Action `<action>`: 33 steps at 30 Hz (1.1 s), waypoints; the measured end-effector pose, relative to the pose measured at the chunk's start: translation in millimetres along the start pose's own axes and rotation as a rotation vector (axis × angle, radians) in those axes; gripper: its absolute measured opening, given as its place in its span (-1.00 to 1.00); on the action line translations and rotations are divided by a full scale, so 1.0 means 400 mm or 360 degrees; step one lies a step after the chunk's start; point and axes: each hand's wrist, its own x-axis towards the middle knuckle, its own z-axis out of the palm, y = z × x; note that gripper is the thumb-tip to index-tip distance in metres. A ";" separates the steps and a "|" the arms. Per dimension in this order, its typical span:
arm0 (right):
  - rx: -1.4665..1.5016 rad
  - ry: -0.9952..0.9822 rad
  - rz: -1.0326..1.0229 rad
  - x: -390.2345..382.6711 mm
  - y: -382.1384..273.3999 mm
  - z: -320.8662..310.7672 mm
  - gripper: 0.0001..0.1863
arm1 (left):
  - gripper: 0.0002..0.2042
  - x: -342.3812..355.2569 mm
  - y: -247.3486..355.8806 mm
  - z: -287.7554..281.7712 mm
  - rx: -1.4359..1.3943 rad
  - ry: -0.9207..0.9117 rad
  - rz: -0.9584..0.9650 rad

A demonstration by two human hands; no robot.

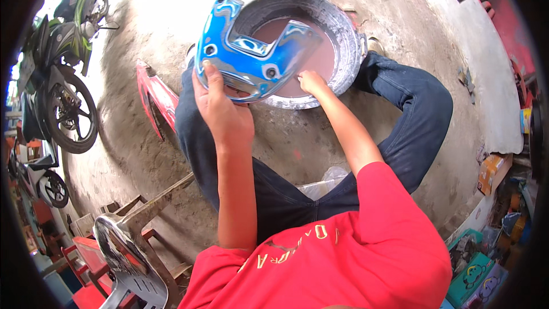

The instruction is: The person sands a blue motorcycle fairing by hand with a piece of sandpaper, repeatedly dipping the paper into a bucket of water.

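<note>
My left hand [220, 97] grips a glossy blue and silver motorcycle body panel [237, 60] by its near edge, thumb on top. The panel is U-shaped, with two dark-centred holes, and is held tilted over a round metal basin [346, 34]. Murky pinkish-brown water [320, 60] fills the basin's bottom. My right hand [311, 82] is over the basin's near rim, by the panel's right end. Its fingers are curled closed, and whatever they hold, if anything, is too small to make out.
A red and white fairing piece [155, 96] lies on the concrete floor left of my leg. Motorcycles [68, 109] stand farther left. A grey plastic chair [134, 257] is at lower left. Boxes [472, 277] and clutter line the right side, below a whitish slab [480, 51].
</note>
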 end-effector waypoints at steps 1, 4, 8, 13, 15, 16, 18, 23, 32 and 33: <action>-0.0011 0.0007 -0.0015 0.001 0.010 0.001 -0.70 | -0.74 -0.007 0.000 0.005 0.0005 -0.0032 -0.0040; -0.0098 -0.0090 -0.0055 0.014 0.014 0.020 -0.71 | -0.75 -0.011 0.012 0.030 -0.0049 -0.0039 -0.0034; 0.0620 -0.0429 0.0225 0.038 0.001 -0.025 -0.68 | -0.74 -0.007 0.008 0.041 -0.0043 -0.0074 0.0011; 0.0993 -0.0021 -0.0155 0.092 -0.056 -0.297 -0.66 | -0.69 0.002 -0.014 0.054 -0.0131 -0.0021 -0.0068; 0.1110 0.0038 -0.0224 0.082 -0.101 -0.456 -0.63 | -0.69 0.004 -0.014 0.049 -0.0129 -0.0010 -0.0072; 0.0949 0.0185 -0.0346 0.062 -0.137 -0.530 -0.63 | -0.68 0.006 -0.016 0.046 -0.0122 0.0001 -0.0082; 0.0773 0.0336 -0.0462 0.004 -0.198 -0.662 -0.63 | -0.68 0.011 -0.031 0.039 -0.0148 -0.0009 -0.0091; 0.0470 0.0541 -0.0804 -0.246 -0.350 -0.743 -0.67 | -0.67 0.019 -0.033 0.026 -0.0235 0.0075 -0.0157; 0.0191 0.0571 -0.1570 -0.282 -0.351 -0.585 -0.63 | -0.66 0.021 -0.063 0.015 -0.0316 0.0039 -0.0256; 0.0252 0.0566 -0.1390 -0.258 -0.343 -0.589 -0.61 | -0.66 0.016 -0.067 0.021 -0.0312 0.0046 -0.0266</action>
